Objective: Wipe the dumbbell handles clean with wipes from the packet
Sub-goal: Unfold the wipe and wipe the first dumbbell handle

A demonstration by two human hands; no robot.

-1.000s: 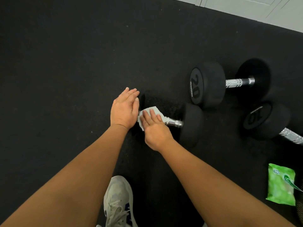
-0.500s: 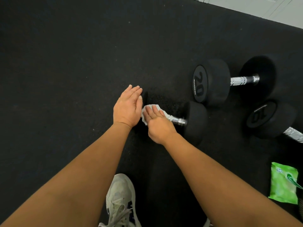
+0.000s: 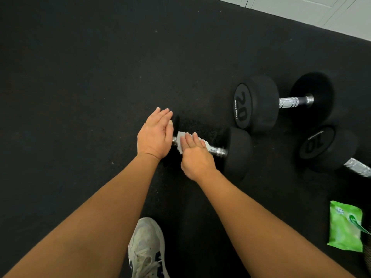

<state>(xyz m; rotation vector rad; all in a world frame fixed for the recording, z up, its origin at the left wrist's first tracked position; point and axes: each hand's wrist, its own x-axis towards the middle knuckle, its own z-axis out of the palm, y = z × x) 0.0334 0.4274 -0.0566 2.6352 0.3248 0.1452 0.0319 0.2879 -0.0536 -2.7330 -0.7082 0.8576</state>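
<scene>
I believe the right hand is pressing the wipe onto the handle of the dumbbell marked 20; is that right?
Not quite. The head view shows the right hand pressing the wipe onto the handle of the nearer dumbbell; the dumbbell marked 20 lies beyond it, untouched.

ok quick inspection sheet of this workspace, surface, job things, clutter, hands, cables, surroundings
surface: black rubber floor, speckled, things lie straight on it
job's things: near dumbbell with a wipe draped over its handle; dumbbell marked 20 and dumbbell marked 10 lie beyond, untouched; green wipes packet on the floor at right
clutter: nothing seen
hands: left hand flat, fingers straight, on the near dumbbell's left end; right hand presses the wipe onto the handle
cables: nothing seen
surroundings: pale floor strip at top right; pale shoe at the bottom edge
</scene>
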